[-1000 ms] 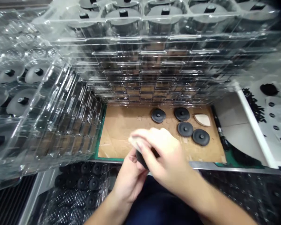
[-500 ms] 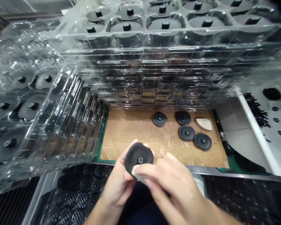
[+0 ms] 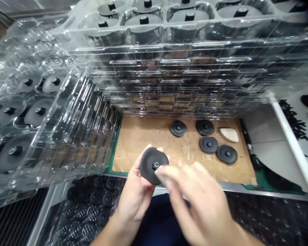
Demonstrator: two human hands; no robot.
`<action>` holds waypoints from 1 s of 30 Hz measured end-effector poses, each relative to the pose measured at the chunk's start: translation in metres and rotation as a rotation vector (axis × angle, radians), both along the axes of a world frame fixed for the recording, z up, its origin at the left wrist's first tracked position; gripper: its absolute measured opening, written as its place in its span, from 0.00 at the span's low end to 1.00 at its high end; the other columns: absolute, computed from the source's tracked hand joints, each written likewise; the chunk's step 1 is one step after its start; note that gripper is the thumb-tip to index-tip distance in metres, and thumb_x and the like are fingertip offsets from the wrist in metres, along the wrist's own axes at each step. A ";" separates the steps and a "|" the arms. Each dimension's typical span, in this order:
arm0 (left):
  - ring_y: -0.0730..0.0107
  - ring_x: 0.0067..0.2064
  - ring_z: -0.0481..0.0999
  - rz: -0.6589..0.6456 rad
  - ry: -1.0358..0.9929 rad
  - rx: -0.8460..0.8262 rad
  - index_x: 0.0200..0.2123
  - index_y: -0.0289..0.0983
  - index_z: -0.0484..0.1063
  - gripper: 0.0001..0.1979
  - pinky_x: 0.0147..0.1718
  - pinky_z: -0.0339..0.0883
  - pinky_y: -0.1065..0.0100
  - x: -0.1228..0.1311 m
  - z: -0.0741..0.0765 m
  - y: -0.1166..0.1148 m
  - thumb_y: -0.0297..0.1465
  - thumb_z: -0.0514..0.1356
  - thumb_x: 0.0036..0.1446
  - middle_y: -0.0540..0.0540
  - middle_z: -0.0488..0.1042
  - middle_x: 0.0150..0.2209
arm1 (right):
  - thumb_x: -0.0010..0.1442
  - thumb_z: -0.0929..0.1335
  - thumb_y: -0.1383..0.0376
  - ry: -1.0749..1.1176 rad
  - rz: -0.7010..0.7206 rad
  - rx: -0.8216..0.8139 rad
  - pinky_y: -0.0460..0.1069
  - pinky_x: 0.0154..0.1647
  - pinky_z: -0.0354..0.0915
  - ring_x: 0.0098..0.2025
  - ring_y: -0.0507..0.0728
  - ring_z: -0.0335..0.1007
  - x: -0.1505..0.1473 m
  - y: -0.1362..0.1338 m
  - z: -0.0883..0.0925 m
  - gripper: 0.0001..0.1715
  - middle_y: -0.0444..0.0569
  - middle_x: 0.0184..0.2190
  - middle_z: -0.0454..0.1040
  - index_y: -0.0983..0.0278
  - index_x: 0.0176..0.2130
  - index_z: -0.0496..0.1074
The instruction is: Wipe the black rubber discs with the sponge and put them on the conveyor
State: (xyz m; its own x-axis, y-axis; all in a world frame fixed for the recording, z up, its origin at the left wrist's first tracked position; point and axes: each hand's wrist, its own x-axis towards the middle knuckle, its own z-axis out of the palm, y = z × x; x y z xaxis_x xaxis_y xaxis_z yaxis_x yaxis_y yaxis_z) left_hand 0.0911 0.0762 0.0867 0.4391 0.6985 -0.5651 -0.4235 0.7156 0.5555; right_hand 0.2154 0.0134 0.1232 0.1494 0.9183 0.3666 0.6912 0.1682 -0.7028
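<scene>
Clear trays of knobbed discs stand behind and left of cardboard bearing 4 loose discs. At its near edge, the left hand grips a black disc, the right hand a pale pad.

Cardboard-covered desk with 4 dark discs

A brown cardboard sheet covers most of the visible desk, whose green surface shows at the left and near right. On the sheet lie 4 dark discs, stems up: 3 close together toward the desk's right edge, 1 apart to their left. A pale wedge-shaped piece lies near the sheet's far right corner. Clear tray stacks rise along the far and left sides.
</scene>
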 end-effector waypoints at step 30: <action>0.58 0.47 0.76 -0.192 -0.013 -0.003 0.40 0.39 0.77 0.21 0.50 0.68 0.64 0.001 -0.001 -0.003 0.32 0.72 0.39 0.45 0.79 0.40 | 0.63 0.60 0.71 0.111 0.028 -0.027 0.50 0.37 0.60 0.35 0.54 0.71 -0.002 0.022 0.000 0.13 0.50 0.38 0.78 0.69 0.43 0.72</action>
State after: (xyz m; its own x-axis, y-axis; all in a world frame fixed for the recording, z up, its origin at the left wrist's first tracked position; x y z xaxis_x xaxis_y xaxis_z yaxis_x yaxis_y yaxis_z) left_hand 0.0921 0.0731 0.0855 0.5713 0.5997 -0.5603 -0.2861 0.7854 0.5489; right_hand 0.2137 0.0355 0.1236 0.1619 0.9319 0.3244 0.6046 0.1661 -0.7790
